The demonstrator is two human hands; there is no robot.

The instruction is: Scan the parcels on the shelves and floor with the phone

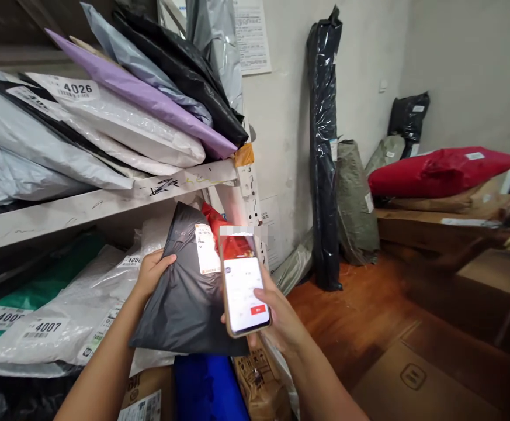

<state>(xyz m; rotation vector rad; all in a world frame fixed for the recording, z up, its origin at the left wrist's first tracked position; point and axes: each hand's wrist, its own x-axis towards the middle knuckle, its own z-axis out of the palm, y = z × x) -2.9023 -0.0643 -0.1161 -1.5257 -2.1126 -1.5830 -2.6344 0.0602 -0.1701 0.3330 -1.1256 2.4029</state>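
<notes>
My left hand [152,270] grips the left edge of a dark grey parcel bag [184,292] with a white label [206,248], holding it up in front of the lower shelf. My right hand [276,316] holds a phone [243,286] upright just right of the bag, its lit screen showing a white page with a red button. The phone overlaps the bag's right edge.
A white metal rack [106,202] carries several plastic mailers, some numbered 4026 [77,89] and 4007 [44,327]. A tall black wrapped roll [322,152] leans on the wall. Cardboard boxes [439,216] and a red parcel [439,172] lie right. Boxes [412,380] sit on the wood floor.
</notes>
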